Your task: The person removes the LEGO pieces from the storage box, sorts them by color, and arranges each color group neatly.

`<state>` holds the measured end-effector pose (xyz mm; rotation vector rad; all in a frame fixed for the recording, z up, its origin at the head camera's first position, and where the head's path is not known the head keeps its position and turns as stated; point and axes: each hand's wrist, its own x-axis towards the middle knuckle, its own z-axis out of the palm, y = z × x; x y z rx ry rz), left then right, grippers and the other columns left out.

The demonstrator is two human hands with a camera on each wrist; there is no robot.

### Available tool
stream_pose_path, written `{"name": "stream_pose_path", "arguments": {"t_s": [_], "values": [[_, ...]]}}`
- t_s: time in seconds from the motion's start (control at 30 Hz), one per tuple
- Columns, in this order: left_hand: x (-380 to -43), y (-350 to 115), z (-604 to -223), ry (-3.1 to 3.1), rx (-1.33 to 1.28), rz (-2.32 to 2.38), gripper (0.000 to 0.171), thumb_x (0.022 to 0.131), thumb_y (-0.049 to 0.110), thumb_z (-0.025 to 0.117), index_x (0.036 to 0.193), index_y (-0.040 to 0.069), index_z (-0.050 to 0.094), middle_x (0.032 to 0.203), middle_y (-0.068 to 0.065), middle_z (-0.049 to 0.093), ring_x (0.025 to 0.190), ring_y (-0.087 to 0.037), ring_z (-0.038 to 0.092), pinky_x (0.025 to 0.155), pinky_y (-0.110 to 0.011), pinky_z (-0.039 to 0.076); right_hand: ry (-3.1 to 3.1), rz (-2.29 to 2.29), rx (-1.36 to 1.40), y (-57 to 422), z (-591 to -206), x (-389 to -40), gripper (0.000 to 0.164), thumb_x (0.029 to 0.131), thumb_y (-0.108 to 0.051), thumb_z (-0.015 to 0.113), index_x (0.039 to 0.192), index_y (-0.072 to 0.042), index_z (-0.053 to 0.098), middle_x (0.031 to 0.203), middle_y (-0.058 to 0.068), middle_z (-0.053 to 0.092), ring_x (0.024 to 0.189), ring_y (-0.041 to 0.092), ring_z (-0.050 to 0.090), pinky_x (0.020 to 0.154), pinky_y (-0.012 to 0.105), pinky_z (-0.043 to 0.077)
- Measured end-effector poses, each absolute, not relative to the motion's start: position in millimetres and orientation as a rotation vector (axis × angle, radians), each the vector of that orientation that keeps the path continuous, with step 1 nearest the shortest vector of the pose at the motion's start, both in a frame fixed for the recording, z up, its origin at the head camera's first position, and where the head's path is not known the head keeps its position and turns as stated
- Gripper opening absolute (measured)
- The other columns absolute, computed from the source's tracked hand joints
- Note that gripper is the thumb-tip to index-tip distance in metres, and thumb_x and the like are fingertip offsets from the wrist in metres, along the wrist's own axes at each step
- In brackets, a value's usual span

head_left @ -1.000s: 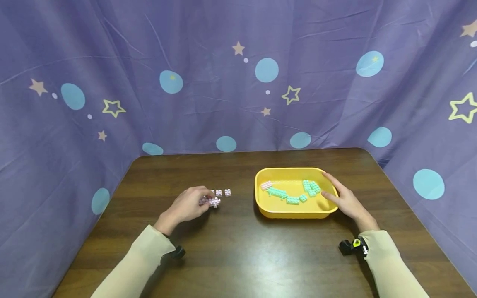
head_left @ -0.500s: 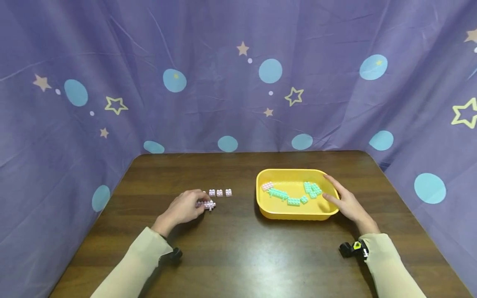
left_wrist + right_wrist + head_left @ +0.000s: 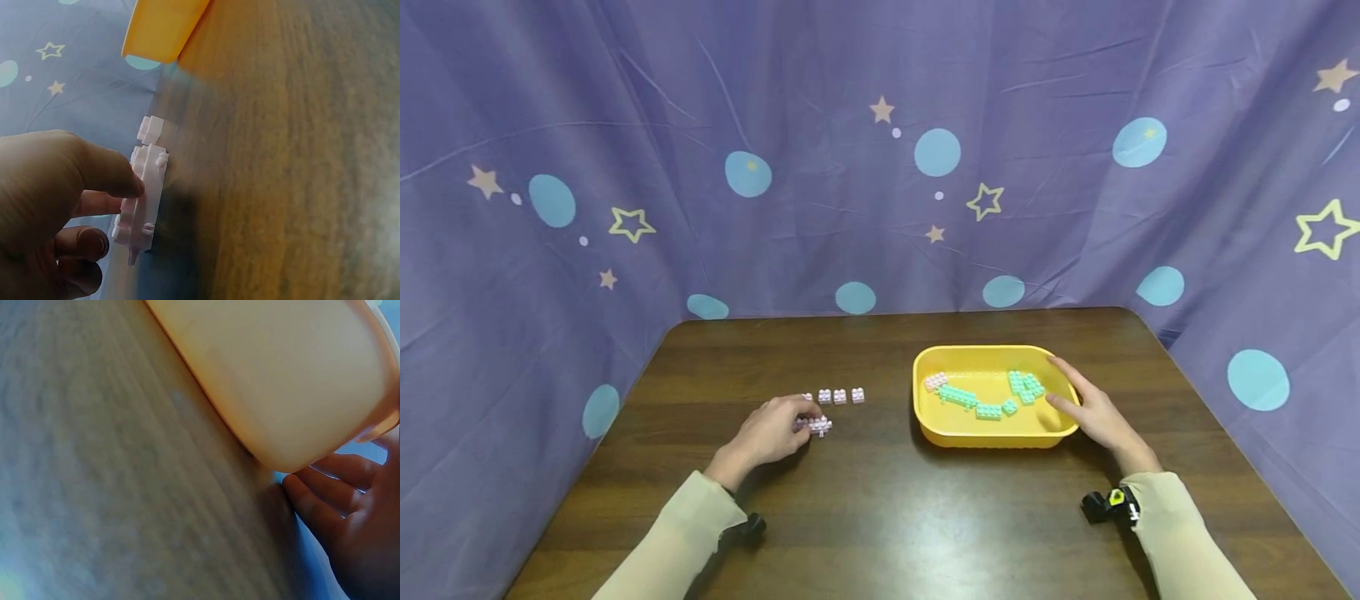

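Observation:
In the head view my left hand pinches a long pale pink toy building brick low over the table. The left wrist view shows thumb and finger on the sides of this pink brick, which has small knobs along its side. Just behind it, several small pink bricks stand in a row. My right hand holds the right end of a yellow plastic bin, with thumb and forefinger over the rim. In the right wrist view its other fingers lie against the outside of the bin.
Inside the bin lie several mint green bricks and a pink brick. The brown wooden table ends at a purple curtain with stars and dots, behind and on both sides.
My left hand has drawn slightly to the left with the long pink brick, uncovering more of the small bricks in the row. My right hand stays on the bin.

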<state>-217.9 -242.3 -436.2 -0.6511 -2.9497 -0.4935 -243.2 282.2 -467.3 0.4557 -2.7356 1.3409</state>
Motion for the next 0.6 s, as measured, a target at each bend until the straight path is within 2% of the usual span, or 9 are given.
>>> {"name": "stream_pose_path", "arguments": {"t_s": [0.37, 0.6], "values": [[-213.5, -240.5, -435.3, -2.958, -0.580, -0.449, 0.023, 0.079, 0.015, 0.073, 0.101, 0.023, 0.071, 0.102, 0.005, 0.069, 0.079, -0.010, 0.060, 0.064, -0.034, 0.049, -2.725, 1.351, 0.461, 280.8, -470.0, -245.7, 0.068, 0.095, -0.028, 0.062, 0.154, -0.020, 0.029, 0.155, 0.020, 0.032, 0.138, 0.043, 0.032, 0.106, 0.063, 0.027], [-210.9, -238.7, -437.0, -2.918, -0.590, -0.426, 0.023, 0.080, 0.017, 0.075, 0.102, 0.024, 0.071, 0.103, 0.007, 0.068, 0.083, -0.013, 0.064, 0.066, -0.037, 0.051, -2.719, 1.324, 0.468, 283.9, -469.2, -245.6, 0.067, 0.096, -0.028, 0.061, 0.154, -0.018, 0.029, 0.154, 0.022, 0.032, 0.137, 0.045, 0.033, 0.104, 0.064, 0.028]]}}
